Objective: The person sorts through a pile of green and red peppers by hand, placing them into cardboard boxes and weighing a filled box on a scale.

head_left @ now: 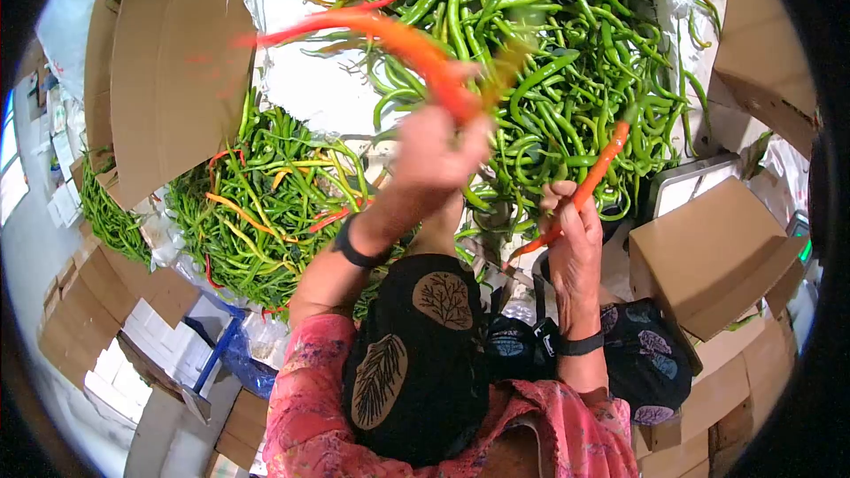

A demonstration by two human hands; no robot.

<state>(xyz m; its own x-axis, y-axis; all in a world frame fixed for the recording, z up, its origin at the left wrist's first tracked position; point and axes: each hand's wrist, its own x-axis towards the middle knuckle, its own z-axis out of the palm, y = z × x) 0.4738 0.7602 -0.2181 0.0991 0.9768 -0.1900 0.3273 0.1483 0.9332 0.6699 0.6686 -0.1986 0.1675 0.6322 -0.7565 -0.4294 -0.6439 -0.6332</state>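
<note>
Several long red peppers point(390, 34), blurred by motion, are in my left hand point(443, 150), its fingers wrapped round their lower ends above the pile. My right hand point(574, 235) is closed round one orange-red pepper point(604, 164), which slants up to the right with its tip pointing down left. Behind both hands spreads a large heap of green peppers point(549, 80) on white sheeting point(310, 88). A second heap of green peppers point(266, 177), with some yellow, orange and red ones, lies to the left of my left forearm.
A tall cardboard box point(177, 80) stands at the upper left. Another box point(708, 252) sits to the right of my right hand, in front of a metal-edged tray point(691, 184). One more box point(766, 53) is at the upper right. A blue frame point(220, 350) is at the lower left.
</note>
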